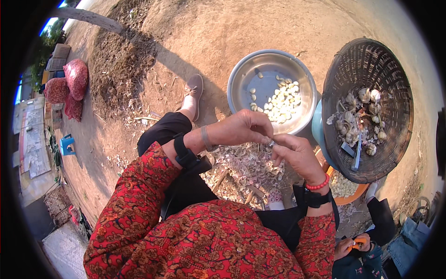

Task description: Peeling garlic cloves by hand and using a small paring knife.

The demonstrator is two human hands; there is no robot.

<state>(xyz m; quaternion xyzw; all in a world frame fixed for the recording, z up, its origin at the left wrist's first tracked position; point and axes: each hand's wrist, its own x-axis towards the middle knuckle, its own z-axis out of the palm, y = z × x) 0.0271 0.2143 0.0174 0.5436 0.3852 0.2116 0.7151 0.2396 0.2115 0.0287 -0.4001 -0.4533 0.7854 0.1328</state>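
My left hand (244,128) and my right hand (297,156) meet in front of me, fingertips pinched together. A small pale garlic clove (271,143) shows between them, mostly hidden by the fingers. Just beyond the hands stands a wide metal basin (246,83) with many peeled garlic cloves (283,103) in it. To the right, a dark woven basket (395,100) is tilted toward me. Garlic bulbs (346,121) and a knife with a pale blue handle (357,156) lie inside it. Below my hands, papery garlic skins (248,162) cover the ground.
Under the basket's near side, an orange basin (350,199) holds more cloves. At the lower right, another person's hands (346,249) hold an orange-handled tool. Red mesh sacks (75,79) and a small blue stool (67,145) stand at the left. A pole (88,17) crosses the far left.
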